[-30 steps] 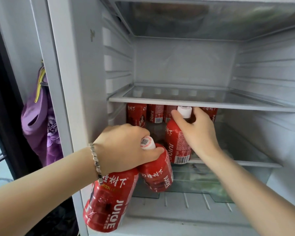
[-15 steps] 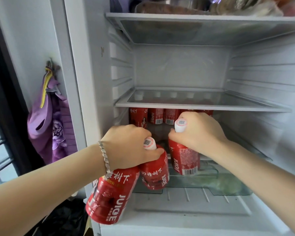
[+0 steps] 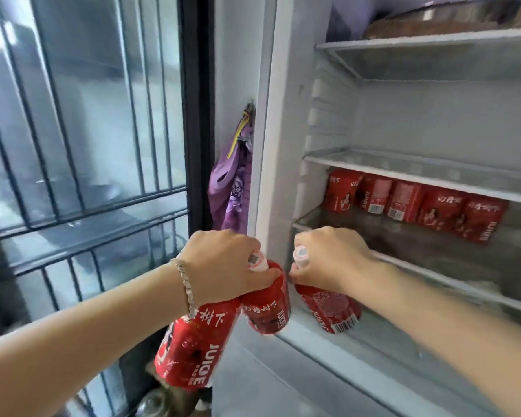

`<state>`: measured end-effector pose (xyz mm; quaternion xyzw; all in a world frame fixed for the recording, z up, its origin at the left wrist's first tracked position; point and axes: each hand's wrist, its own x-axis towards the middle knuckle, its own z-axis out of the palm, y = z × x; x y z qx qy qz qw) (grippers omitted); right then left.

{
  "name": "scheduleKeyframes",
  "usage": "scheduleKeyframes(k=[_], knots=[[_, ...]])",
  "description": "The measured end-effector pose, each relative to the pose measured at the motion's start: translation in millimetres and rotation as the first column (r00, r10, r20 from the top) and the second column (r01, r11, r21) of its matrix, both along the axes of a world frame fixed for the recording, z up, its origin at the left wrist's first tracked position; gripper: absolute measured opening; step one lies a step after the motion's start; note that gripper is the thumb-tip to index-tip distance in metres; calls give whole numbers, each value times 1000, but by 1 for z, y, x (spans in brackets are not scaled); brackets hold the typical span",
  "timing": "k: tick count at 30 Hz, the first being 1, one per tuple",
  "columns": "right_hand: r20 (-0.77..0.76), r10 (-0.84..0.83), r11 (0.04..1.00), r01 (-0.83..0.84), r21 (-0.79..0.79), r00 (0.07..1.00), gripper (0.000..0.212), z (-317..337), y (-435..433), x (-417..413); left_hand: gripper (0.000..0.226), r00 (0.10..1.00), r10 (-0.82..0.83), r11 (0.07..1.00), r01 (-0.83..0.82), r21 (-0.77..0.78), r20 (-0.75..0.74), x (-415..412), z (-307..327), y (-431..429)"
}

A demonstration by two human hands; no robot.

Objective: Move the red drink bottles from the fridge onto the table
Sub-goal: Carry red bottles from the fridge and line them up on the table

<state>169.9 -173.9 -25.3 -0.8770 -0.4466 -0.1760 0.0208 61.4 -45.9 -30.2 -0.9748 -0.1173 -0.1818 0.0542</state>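
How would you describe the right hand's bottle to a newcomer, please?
Find the open fridge. At its lower front edge the right hand grips a red bottle below its white cap. Unlike the pair in the left hand, it hangs alone, barcode showing.

A window of grey glass behind dark metal bars (image 3: 82,130) fills nine to eleven o'clock, edged by a black upright frame (image 3: 197,115). At the frame's three o'clock hangs a purple flowered cloth (image 3: 232,191) with a yellow strip. A blurred brown dish of food (image 3: 433,22) sits at one o'clock.
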Motion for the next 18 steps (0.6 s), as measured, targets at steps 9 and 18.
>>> scheduleKeyframes(k=[9, 18], knots=[[-50, 495, 865, -497, -60, 867, 29, -46, 61, -138, 51, 871, 477, 877, -481, -2, -118, -190, -46, -4], [-41, 885, 459, -885, -72, 463, 36, -76, 98, -390, 49, 547, 830, 553, -832, 39, -105, -452, -81, -50]])
